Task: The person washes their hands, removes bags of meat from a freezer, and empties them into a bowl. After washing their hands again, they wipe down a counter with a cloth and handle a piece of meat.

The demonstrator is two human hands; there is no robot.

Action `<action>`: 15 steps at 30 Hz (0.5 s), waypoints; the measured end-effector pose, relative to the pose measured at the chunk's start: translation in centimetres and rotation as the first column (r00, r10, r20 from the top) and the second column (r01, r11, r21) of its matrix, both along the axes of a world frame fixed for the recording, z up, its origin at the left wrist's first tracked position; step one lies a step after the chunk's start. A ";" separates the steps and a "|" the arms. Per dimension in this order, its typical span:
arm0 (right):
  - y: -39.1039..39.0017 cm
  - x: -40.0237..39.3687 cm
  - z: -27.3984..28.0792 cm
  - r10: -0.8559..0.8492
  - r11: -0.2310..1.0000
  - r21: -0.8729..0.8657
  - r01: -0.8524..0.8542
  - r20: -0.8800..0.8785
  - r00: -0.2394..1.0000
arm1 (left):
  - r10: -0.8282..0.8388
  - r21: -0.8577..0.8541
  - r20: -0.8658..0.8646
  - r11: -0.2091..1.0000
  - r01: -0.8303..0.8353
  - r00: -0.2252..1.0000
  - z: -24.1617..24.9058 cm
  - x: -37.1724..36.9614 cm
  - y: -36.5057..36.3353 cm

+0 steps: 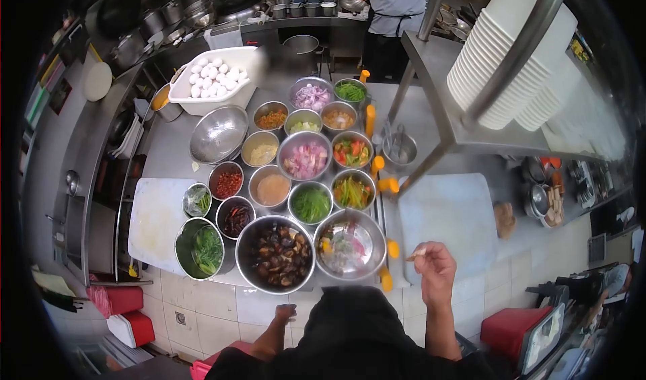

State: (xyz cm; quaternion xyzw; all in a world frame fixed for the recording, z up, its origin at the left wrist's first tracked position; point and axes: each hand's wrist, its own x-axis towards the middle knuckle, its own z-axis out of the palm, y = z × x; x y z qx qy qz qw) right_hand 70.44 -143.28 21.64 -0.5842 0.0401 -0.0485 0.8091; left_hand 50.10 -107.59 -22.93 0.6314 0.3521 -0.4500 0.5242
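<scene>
My right hand is raised at the front edge of the counter, right of a steel bowl. Its thumb and fingers pinch a small brownish piece, too small to name. Lower down, my left hand hangs in front of the counter with its fingers curled closed and nothing visible in them. Nearest to it stands a large steel bowl of dark cut mushrooms. Beside that, another steel bowl holds a few vegetable scraps. Leafy greens fill a pot at the left.
Behind are several steel containers with sliced greens, chopped pink onion and peppers. A white tub of eggs stands farther back. White cutting boards lie on both sides. A shelf carries stacked white containers. Another person stands behind.
</scene>
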 end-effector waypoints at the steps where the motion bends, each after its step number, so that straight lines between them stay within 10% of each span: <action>1: -0.1 -0.1 -0.1 -0.006 1.000 -0.007 0.006 -0.001 1.000 | 0.000 0.015 0.081 1.000 -0.002 0.997 -0.7 -0.3 0.1; 5: -0.4 -0.6 0.5 -0.015 1.000 -0.013 0.014 -0.020 1.000 | 0.356 0.041 -0.067 0.934 -0.354 0.932 0.4 1.1 -1.2; 15: -7.1 -4.7 -0.4 -0.068 0.998 0.010 0.067 0.052 0.996 | 0.127 0.127 -0.120 0.986 -0.111 0.985 3.5 2.0 -5.5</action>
